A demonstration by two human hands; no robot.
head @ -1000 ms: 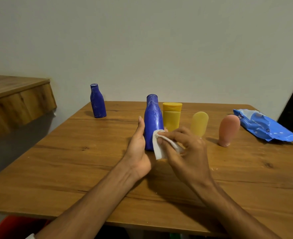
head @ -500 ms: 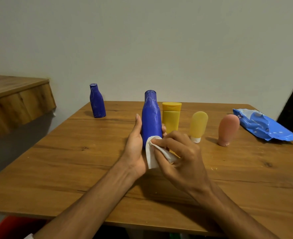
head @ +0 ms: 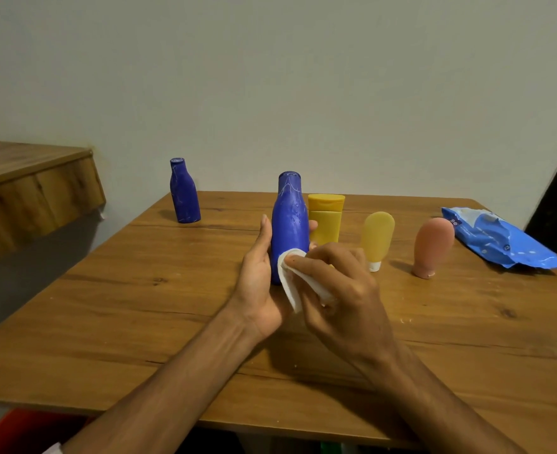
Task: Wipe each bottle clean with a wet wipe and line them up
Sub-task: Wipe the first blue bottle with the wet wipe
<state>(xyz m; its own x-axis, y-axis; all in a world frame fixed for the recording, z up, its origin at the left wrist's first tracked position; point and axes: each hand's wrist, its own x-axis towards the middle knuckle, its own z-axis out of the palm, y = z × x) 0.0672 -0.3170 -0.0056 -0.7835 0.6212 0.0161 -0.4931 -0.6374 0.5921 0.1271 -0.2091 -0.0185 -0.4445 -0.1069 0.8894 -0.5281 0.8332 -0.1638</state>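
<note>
5 bottles show on the bench (head: 139,306), and we have 1 of them in hand. Our left hand (head: 260,280) wraps the lower body of the big blue bottle (head: 288,221), thumb on the near-left side and fingertips showing past its right edge, so the grip is curled around the bottle. It looks upright; we cannot tell if its base touches the wood, since the hands hide it. This hold steadies the bottle so rubbing does not tip it.

Our right hand (head: 339,290) pinches a folded white wet wipe (head: 291,283) between thumb and fingers, pressing it on the bottle's lower front. Pale streaks remain on the neck and shoulder, so we judge wiping of this 1 is only part done.

Behind and right stand 3 more in a loose row: a yellow flip-cap bottle (head: 326,221), a pale yellow squeeze tube (head: 377,237) on its cap, and a pink squeeze tube (head: 432,245) on its cap. That reads as the line being formed, though whether they are already wiped is not visible. A smaller blue bottle (head: 184,191) stands well apart at the far left, streaked, likely waiting its turn.

The blue wipes pack (head: 499,237) lies at the far right within reach for a fresh wipe.
</note>
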